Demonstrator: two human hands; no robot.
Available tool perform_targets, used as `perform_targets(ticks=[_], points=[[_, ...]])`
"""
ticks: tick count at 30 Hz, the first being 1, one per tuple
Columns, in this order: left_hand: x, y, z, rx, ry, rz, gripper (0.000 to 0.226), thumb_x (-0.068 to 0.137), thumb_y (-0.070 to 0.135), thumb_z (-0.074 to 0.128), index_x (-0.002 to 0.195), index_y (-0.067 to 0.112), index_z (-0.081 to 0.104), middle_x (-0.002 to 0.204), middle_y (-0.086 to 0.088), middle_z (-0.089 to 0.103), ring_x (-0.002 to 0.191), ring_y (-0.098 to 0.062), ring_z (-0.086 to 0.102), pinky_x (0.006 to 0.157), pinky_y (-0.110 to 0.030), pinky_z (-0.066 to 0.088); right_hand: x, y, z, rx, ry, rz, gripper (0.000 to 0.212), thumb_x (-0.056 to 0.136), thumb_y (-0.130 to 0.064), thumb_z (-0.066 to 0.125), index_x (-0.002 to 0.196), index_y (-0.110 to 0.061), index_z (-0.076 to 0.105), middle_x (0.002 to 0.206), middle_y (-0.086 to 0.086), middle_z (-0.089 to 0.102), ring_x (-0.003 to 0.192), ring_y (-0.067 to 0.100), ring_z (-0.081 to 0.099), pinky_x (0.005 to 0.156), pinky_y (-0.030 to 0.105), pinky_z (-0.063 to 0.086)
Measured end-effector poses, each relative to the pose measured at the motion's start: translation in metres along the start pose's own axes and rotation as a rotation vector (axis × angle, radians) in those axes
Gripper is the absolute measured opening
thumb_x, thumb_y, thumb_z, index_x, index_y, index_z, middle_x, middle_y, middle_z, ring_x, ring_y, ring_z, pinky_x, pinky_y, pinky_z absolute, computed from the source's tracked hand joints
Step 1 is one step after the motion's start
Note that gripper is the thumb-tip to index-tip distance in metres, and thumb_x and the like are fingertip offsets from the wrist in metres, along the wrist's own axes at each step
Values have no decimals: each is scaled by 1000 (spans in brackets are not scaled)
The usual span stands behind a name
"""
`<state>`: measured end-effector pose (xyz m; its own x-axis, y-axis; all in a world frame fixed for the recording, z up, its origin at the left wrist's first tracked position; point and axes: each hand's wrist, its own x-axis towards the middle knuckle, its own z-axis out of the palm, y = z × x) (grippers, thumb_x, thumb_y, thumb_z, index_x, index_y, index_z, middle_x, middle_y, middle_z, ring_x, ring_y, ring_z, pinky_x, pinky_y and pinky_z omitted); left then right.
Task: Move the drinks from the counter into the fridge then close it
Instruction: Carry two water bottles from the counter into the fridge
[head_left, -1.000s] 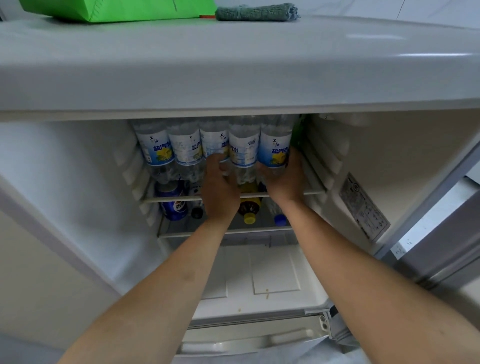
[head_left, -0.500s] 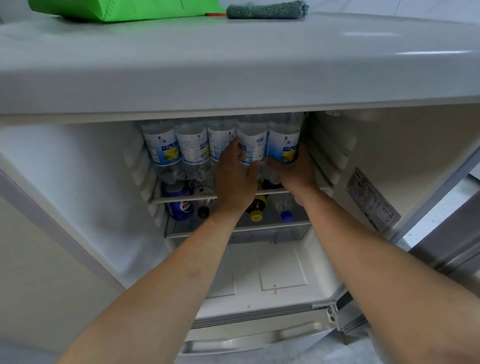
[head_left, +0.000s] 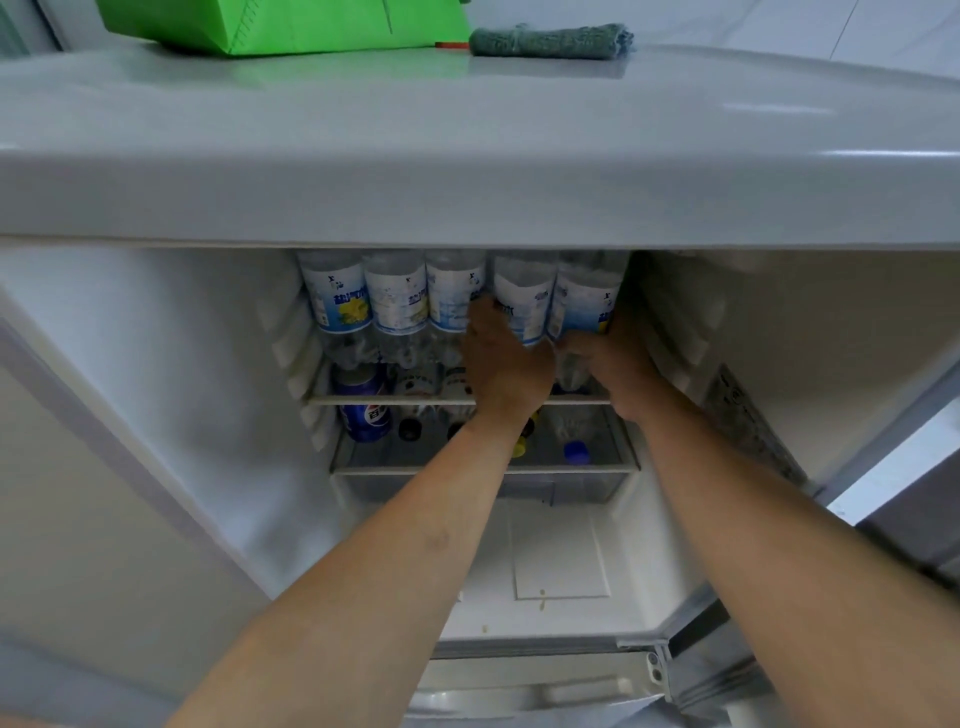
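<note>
The open fridge (head_left: 156, 395) fills the frame. On its upper shelf (head_left: 395, 400), centre frame, five clear water bottles stand in a row. The left hand (head_left: 506, 369) curls around the fourth bottle (head_left: 522, 304); the right hand (head_left: 615, 371) grips the fifth bottle (head_left: 584, 304). A Pepsi can (head_left: 363, 413) lies on the shelf below.

Clear bottles (head_left: 395, 306) wear white-and-blue labels with yellow splashes, a can (head_left: 363, 410) is blue, the bag (head_left: 291, 23) bright green, the cloth (head_left: 550, 39) grey-green.

Home kitchen — stocked fridge (head_left: 156, 415) (tiled wall (head_left: 779, 31)).
</note>
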<state>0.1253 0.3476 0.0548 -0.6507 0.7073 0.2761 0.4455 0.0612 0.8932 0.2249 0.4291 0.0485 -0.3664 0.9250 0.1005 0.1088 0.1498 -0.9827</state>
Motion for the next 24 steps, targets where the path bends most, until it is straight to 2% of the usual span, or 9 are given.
perform_targets(ticks=[2,6,10,14,17,19,20,22,24], points=[[0,-1,-2,-11,12,0,75,77,23,81,135,5,38,135,-15,51,128,-30,49,105,-44,45,1,1,0,41,6,2,51,79,1,70,128,-10,60,124,7,68,113,23,64,95,38,54],[9,-3,-7,137,-42,10,95,73,35,82,148,12,29,145,-16,39,136,-33,37,111,-42,36,1,2,2,52,-7,-8,59,76,3,73,132,-8,58,127,10,67,113,22,64,86,27,54],[4,-4,-7,-17,4,24,83,70,30,85,139,12,41,135,-13,51,126,-28,49,103,-43,46,-3,6,1,60,-2,-49,58,76,1,77,129,-15,61,122,2,69,109,12,66,93,33,56],[-12,-13,-13,-139,49,78,67,75,29,82,129,17,45,124,0,62,114,-18,60,92,-41,54,-11,7,7,57,66,-50,57,70,-13,85,118,-33,61,104,-19,68,86,-14,64,66,8,53],[-15,-27,-31,-146,83,98,59,76,28,81,124,25,47,116,13,61,109,-4,59,91,-21,51,-20,6,22,41,104,-68,51,68,-21,86,105,-43,58,92,-28,67,81,-17,64,61,4,50],[-13,-37,-52,-118,120,89,56,76,30,81,118,36,44,108,28,55,98,13,55,82,0,41,-26,5,39,44,75,-85,50,70,-21,85,108,-40,59,92,-27,69,82,-13,66,62,6,51],[-11,-42,-64,-104,141,85,56,76,30,80,116,41,43,105,31,53,94,19,53,77,4,38,-29,6,48,57,63,-102,48,72,-17,84,108,-37,60,91,-27,69,82,-13,66,63,7,51],[-7,-53,-89,-85,194,92,52,77,27,80,109,47,44,103,30,55,93,23,52,75,2,41,-34,4,69,70,44,-155,43,74,-9,82,101,-36,62,85,-32,70,82,-14,67,64,6,51],[-1,-63,-110,-99,256,93,48,77,23,79,109,43,50,107,23,62,98,17,58,83,-14,51,-39,0,90,63,23,-210,42,76,-7,81,98,-37,61,87,-32,69,85,-14,67,67,6,51]])
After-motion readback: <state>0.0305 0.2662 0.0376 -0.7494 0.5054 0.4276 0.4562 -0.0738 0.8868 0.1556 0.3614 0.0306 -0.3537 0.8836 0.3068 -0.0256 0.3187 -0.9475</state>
